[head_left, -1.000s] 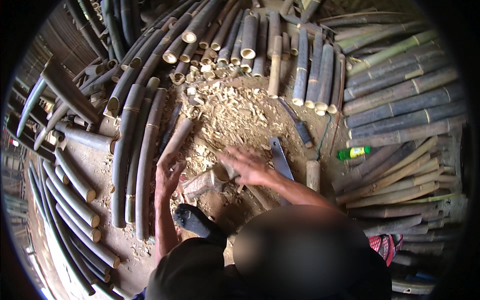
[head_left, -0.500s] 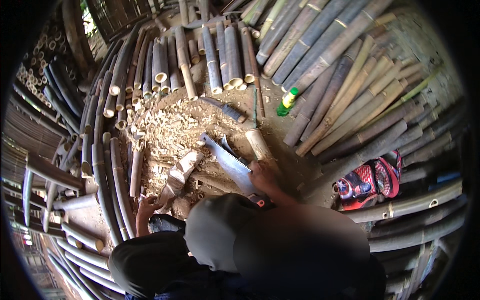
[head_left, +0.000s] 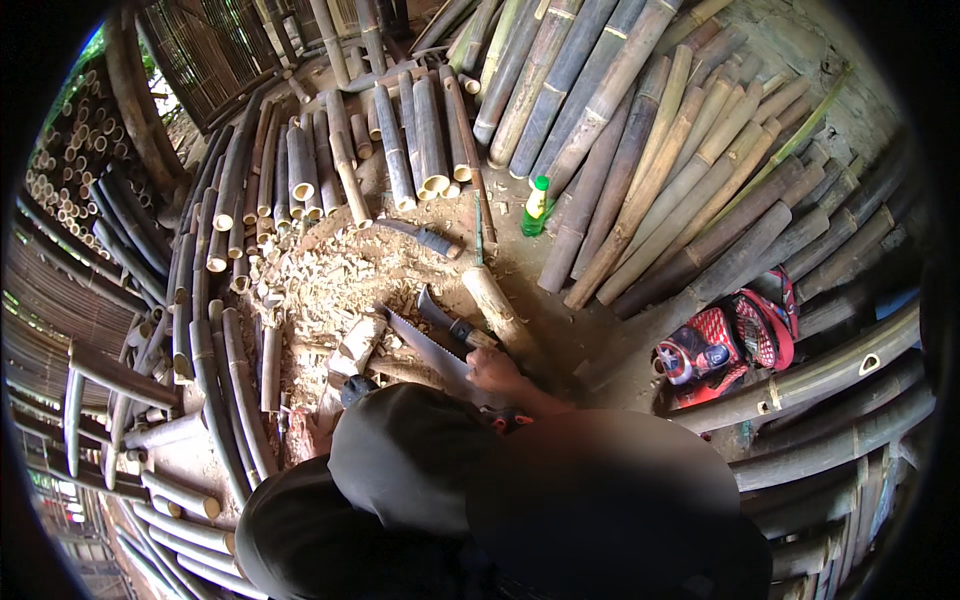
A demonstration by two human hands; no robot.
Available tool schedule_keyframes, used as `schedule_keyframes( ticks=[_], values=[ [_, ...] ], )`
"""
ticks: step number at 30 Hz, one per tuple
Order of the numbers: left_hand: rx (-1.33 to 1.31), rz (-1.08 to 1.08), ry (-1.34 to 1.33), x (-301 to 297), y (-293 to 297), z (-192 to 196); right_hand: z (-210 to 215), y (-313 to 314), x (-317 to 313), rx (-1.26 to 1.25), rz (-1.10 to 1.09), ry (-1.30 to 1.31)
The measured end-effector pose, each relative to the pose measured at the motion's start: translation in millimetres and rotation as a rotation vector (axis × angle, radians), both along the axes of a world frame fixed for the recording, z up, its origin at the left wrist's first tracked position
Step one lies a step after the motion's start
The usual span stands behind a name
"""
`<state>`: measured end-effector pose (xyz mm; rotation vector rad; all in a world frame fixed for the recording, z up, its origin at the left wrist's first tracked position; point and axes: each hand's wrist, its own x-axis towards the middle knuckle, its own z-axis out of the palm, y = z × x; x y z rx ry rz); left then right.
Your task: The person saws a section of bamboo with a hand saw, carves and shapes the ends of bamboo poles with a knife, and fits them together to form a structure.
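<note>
A hand saw (head_left: 432, 347) lies slanted before my knees, its toothed edge facing up and right, with part of its red and black handle (head_left: 508, 420) showing near my lap. My right hand (head_left: 494, 370) is closed at the toothed edge; whatever its fingers hold is hidden. Just beyond the blade, a curved knife (head_left: 447, 321) with a dark handle points away from that hand. On the left, my left hand (head_left: 306, 436) is low beside my knee, near a pale wooden block (head_left: 355, 346); its fingers are blurred and partly hidden.
Wood shavings (head_left: 320, 270) cover the ground ahead, where another dark-handled blade (head_left: 425, 238) lies. A cut bamboo piece (head_left: 492, 300) sits right of the knife. Beyond it stands a green bottle (head_left: 535, 207). Bamboo poles (head_left: 600, 110) surround the spot; a red backpack (head_left: 715, 345) rests at right.
The view has shifted. The saw blade has dropped lower, baring more of the knife. My left hand has moved down from the wooden block's end; my right hand stays by the teeth.
</note>
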<state>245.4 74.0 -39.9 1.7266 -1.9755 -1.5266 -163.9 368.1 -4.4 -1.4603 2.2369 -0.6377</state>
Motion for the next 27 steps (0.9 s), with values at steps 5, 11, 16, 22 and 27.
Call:
schedule_keyframes(
  ticks=[5, 11, 16, 22, 27],
  values=[
    [-0.009, 0.004, -0.052, 16.8, 19.0, 3.5, 66.9, 69.1, -16.4, -0.03, -0.153, 0.055],
    [-0.012, -0.037, -0.094, 23.6, 48.9, 19.9, 88.0, 163.9, -73.9, 0.126, -0.376, 0.162],
    [-0.016, -0.131, -0.162, 36.9, 78.6, 39.5, 24.9, 216.0, -79.6, 0.285, -0.284, 0.346],
    [-0.112, -0.167, -0.291, 38.0, 54.1, 86.9, 84.2, 79.0, -118.9, 0.395, -0.271, 0.391],
    [-0.73, 0.182, -0.151, -4.6, -69.9, 74.2, 74.5, -138.4, -143.1, 0.144, -0.003, 0.398]
  ],
)
